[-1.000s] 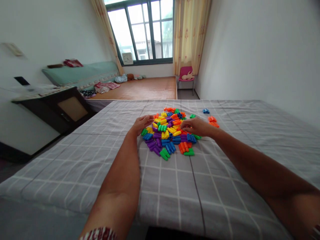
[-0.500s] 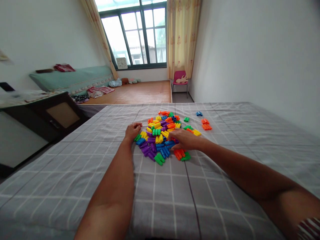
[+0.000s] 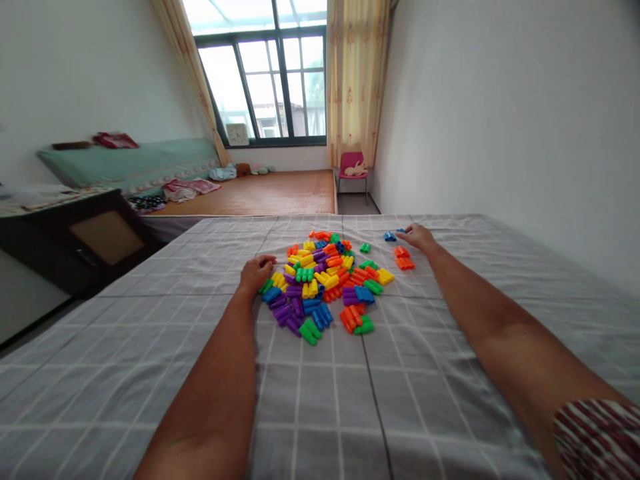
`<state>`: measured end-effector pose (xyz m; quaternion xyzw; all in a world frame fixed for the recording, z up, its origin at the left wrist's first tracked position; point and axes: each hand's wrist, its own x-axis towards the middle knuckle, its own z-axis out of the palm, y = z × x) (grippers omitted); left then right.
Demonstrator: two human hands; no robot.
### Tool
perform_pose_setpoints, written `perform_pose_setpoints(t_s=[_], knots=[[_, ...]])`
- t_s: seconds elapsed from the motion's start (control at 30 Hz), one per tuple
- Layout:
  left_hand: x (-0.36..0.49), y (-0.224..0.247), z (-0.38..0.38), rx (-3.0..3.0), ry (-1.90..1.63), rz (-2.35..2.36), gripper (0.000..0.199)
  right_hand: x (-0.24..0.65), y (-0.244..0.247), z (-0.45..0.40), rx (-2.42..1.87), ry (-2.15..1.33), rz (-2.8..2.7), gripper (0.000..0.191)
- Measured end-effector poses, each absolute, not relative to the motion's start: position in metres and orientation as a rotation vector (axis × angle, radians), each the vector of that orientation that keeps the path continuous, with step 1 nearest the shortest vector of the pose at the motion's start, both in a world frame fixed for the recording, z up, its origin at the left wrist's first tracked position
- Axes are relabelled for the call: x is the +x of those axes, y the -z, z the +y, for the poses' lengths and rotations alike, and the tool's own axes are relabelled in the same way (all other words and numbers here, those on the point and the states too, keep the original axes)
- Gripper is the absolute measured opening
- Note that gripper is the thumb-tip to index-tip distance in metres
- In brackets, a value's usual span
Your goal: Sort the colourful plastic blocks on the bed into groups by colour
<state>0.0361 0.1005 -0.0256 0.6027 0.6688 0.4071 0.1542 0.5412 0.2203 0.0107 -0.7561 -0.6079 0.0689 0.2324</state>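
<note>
A heap of small plastic building blocks [image 3: 305, 274], made of short joined tubes in yellow, orange, purple, green and blue, lies on a grey checked cloth [image 3: 320, 400]. My left hand [image 3: 257, 273] rests at the heap's left side, fingers loosely curled in, with nothing visible in them. Away from the heap, at the far right, my right hand [image 3: 419, 237] pinches a blue block [image 3: 401, 231], mostly covered by the fingertips. Just left of it lies another blue block [image 3: 389, 237]. Two orange blocks [image 3: 404, 259] sit nearer to me, below that hand.
A single green block [image 3: 365, 248] lies between the heap and the blue blocks. Beyond the cloth's far edge stand a low bed [image 3: 280, 190] and a pink chair [image 3: 353, 162]. A dark cabinet [image 3: 95, 230] is on the left, a white wall [image 3: 500, 120] on the right.
My right hand has left the heap and moved far right, carrying a blue block beside the other blue one. My left hand stays by the heap. The view has tilted slightly.
</note>
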Motion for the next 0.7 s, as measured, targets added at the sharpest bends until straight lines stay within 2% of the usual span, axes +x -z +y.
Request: perform_pose_setpoints(t_s=[0.13,0.2,0.3,0.37,0.7], knots=[[0.035,0.025,0.098,1.771,-1.142,1.91,0.033,0.554,0.019,0.226,-2.123,-0.133,-1.626,0.046],[0.035,0.025,0.098,1.77,-1.138,1.901,0.034,0.56,0.024,0.226,-2.071,-0.205,-1.652,0.048],[0.034,0.026,0.099,1.765,-1.119,1.906,0.035,0.573,0.027,0.225,-1.931,-0.366,-1.682,0.04],[0.034,0.026,0.1,1.752,-1.112,1.914,0.035,0.576,0.029,0.222,-1.847,-0.414,-1.682,0.045],[0.033,0.024,0.1,1.74,-1.12,1.918,0.032,0.559,0.024,0.209,-1.807,-0.212,-1.722,0.042]])
